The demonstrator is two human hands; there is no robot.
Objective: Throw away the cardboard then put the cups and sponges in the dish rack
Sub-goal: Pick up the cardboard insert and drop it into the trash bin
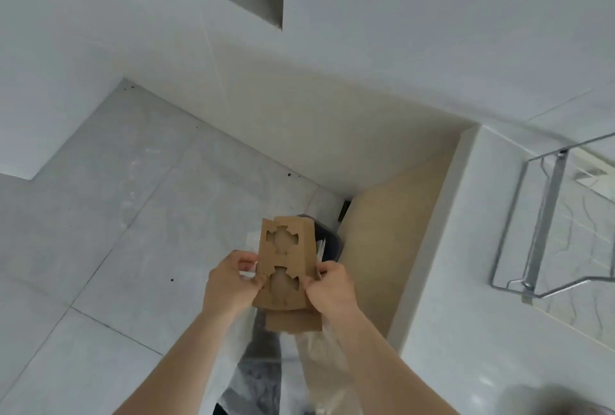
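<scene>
A brown cardboard cup carrier (286,265) with two star-shaped cut-outs is held flat between both hands above the floor. My left hand (229,281) grips its left edge and my right hand (331,288) grips its right edge. Below the cardboard stands a dark bin (327,241) lined with a clear plastic bag (312,358); only part of its rim shows behind the carrier. A metal wire dish rack (545,225) sits on the white counter (466,281) at the right. No cups or sponges are in view.
Pale grey floor tiles (133,231) spread to the left of the bin. A beige cabinet side panel (392,248) rises right beside the bin, under the counter edge. White walls close off the corner behind.
</scene>
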